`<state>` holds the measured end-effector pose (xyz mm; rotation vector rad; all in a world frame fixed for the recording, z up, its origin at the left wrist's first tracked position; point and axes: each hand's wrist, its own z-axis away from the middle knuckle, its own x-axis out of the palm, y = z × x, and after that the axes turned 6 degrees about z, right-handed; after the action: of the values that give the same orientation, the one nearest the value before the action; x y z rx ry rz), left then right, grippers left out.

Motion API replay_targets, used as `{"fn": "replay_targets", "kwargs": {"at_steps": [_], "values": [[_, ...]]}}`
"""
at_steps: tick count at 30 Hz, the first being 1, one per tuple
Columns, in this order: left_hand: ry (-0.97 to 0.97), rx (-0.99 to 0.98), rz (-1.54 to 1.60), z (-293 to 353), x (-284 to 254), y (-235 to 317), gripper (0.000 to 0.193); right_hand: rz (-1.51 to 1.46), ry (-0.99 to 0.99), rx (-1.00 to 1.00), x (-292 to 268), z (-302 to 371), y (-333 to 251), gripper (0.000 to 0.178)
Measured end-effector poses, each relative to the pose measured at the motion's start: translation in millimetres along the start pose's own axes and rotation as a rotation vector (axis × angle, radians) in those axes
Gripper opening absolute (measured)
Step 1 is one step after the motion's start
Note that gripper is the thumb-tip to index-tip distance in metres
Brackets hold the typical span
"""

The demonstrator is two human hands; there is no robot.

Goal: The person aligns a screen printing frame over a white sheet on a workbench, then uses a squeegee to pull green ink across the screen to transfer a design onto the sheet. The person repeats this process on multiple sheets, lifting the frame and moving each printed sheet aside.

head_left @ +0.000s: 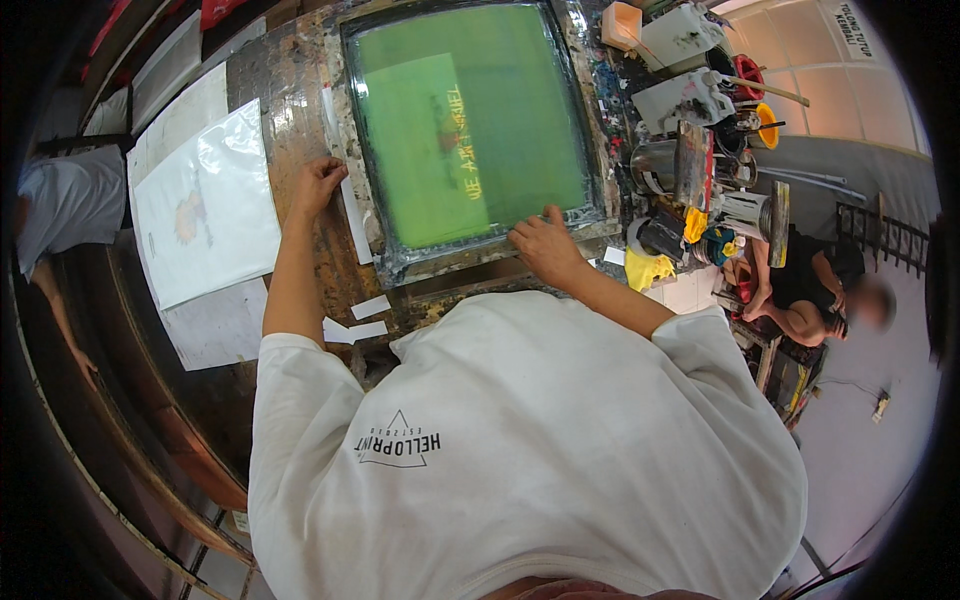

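Note:
A screen-printing screen (530,110) with green mesh and a worn frame lies on the stained workbench in front of me. Yellow lettering runs down its middle, and a lighter green rectangle shows through the left part. At the screen's left side, my left hand (322,183) has its fingertips pinched together on a long white strip (355,222) that runs along the frame. My right hand (548,243) rests on the near edge of the frame toward the right, fingers bent but apart, holding nothing I can see. Short white strips (370,307) lie below the screen's near left corner.
A plastic-covered white sheet (215,205) lies on papers at left. Jugs (685,105), ink tins and a yellow cloth (648,268) crowd the right side. One person (75,195) is at far left; another person (815,285) sits at right.

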<state>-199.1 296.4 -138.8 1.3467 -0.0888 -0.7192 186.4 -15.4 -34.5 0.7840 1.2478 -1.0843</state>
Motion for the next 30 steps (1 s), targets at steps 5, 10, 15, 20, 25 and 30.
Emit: {"fn": "replay_targets", "kwargs": {"at_steps": [5,10,15,20,25,30], "values": [[0.002,0.008,-0.016,1,0,1,0.019,0.017,-0.026,0.005,-4,-1,-1,0.023],[-0.021,-0.035,-0.011,0,-1,-1,0.018,0.005,-0.040,0.016,-5,-1,-2,0.023],[-0.014,-0.013,-0.056,0,-1,-3,0.020,-0.001,-0.023,0.016,-4,-1,-2,0.020],[-0.008,-0.015,-0.046,1,-2,-8,0.022,-0.026,-0.017,0.011,-3,-2,-1,0.017],[-0.012,-0.006,-0.072,2,2,11,0.023,-0.001,-0.024,0.027,-1,0,-2,0.015],[0.009,-0.021,-0.035,6,-1,2,0.023,-0.001,-0.046,0.008,2,-4,-2,0.015]]}}
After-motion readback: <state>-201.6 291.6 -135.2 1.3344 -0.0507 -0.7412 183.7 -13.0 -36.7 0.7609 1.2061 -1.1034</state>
